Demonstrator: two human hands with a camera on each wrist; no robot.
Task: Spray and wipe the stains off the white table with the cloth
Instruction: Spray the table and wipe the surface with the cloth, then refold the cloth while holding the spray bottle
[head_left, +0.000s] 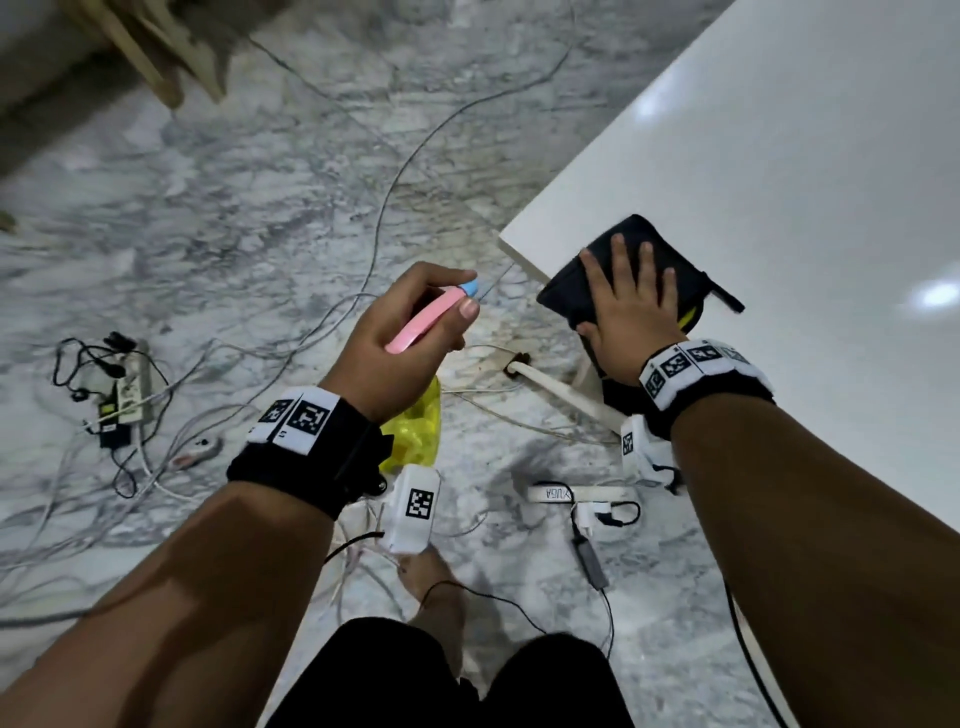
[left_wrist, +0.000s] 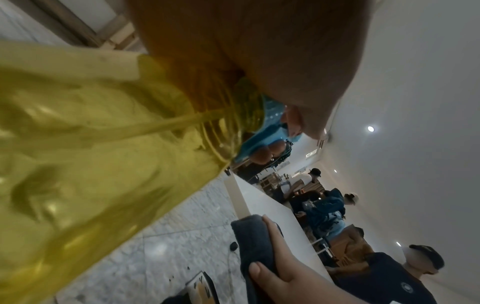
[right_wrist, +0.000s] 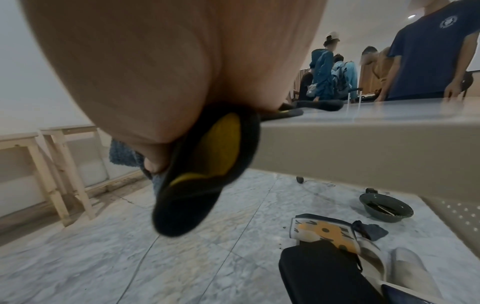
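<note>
My left hand (head_left: 415, 317) grips a spray bottle (head_left: 415, 431) with a yellow body, a pink trigger and a blue nozzle. It hangs in the air over the floor, left of the table corner, nozzle towards the table. The yellow body (left_wrist: 91, 144) fills the left wrist view. My right hand (head_left: 628, 291) lies on a dark folded cloth (head_left: 639, 228) at the near corner of the white table (head_left: 805, 182). The fingers are spread flat on top. The thumb tucks under the part of the cloth (right_wrist: 207, 185) that hangs over the edge. No stains show on the glossy top.
Loose cables and power strips (head_left: 130, 389) litter the marble floor on the left. Wooden legs (head_left: 156, 67) stand at the far left. Under the table lie a dark bowl (right_wrist: 385, 207), a book (right_wrist: 324, 232) and a black bag (right_wrist: 324, 273). Several people (left_wrist: 324, 207) stand beyond the table.
</note>
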